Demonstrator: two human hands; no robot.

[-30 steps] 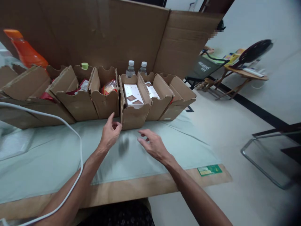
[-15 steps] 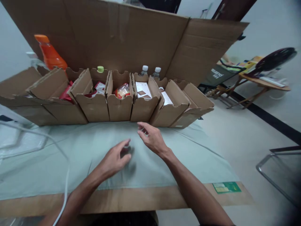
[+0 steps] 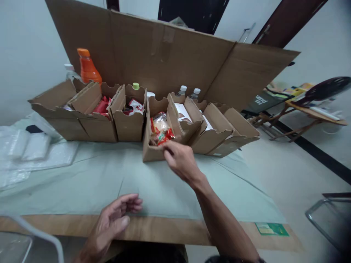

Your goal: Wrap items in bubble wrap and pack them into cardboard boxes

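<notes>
My right hand (image 3: 181, 160) grips the front wall of a cardboard box (image 3: 154, 154), with its fingertips over the rim. That box juts out toward me from the row and is slightly turned. Inside it lie snack packets (image 3: 161, 128) in clear and red wrapping. My left hand (image 3: 116, 215) hovers near the table's front edge, palm facing inward, fingers apart and holding nothing. Left of the pulled box stands another cardboard box (image 3: 128, 126) with a red and white packet (image 3: 136, 106). To its right, a box holds a white carton (image 3: 182, 111).
Behind the boxes rises a large cardboard panel (image 3: 197, 54). An orange bottle (image 3: 89, 67) and clear bottles (image 3: 195, 94) stand behind the row. Clear plastic bags (image 3: 52, 153) lie at the left on the green cloth (image 3: 109, 182). A green card (image 3: 271, 229) lies at the front right edge.
My right hand has taken hold of the middle box with the snack packets, which has come forward out of the row. My left hand has drawn back toward me. The view has shifted left.
</notes>
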